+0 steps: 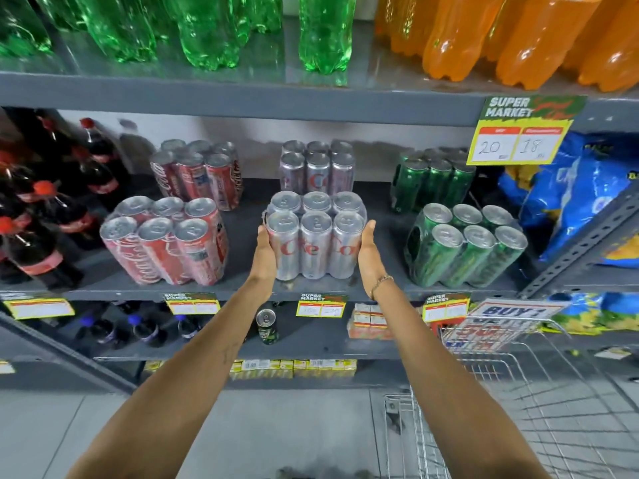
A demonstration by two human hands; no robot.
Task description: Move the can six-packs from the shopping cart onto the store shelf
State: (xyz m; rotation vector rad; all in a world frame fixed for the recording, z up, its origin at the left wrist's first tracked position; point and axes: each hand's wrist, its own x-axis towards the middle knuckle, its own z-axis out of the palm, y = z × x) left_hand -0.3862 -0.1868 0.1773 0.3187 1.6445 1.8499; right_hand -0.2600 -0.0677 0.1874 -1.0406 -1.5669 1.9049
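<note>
Setting the silver six-pack (316,236) on the shelf (242,294) front, my left hand (266,252) and right hand (369,252) press its sides; next I'd release and turn to the cart (518,392).

1. Silver six-pack (316,236) upright at front of middle shelf (242,216), clasped between left hand (266,252) and right hand (370,252), palms flat on its sides.
2. Second silver pack (317,165) directly behind.
3. Two red six-packs (166,240) to the left, two green six-packs (465,245) to the right.
4. Wire shopping cart (511,392) at lower right, contents not discernible.
5. Bracelet (380,283) on right wrist.
</note>
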